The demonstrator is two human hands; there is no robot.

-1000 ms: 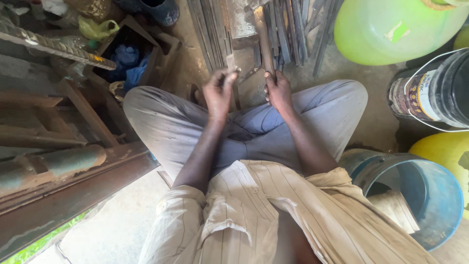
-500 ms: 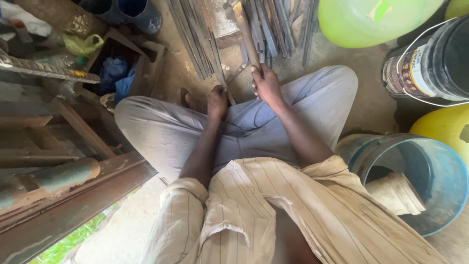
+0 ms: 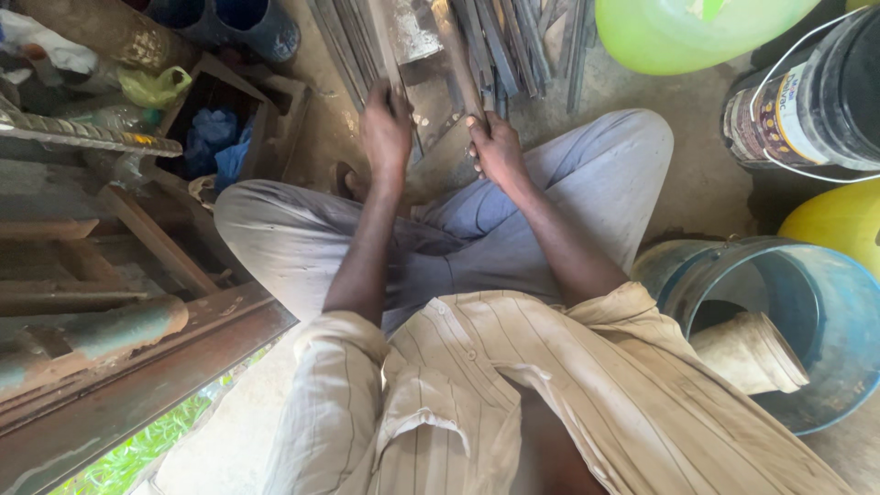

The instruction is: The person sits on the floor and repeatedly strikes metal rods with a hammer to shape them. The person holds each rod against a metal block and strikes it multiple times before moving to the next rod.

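Fingers of the right hand gripped a wooden handle; left hand pressed flat, fingers together, on metal rods, sorting them; next needs firm grip.

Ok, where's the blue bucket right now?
In the head view the blue bucket sits on the floor at the person's right side, just below the yellow container, with a rolled pale sheet inside it.

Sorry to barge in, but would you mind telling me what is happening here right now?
A person sits cross-legged on a dusty floor, reaching into a pile of metal rods. The left hand rests on the rods; the right hand grips a wooden handle. A blue bucket stands to the right, beside a green container.
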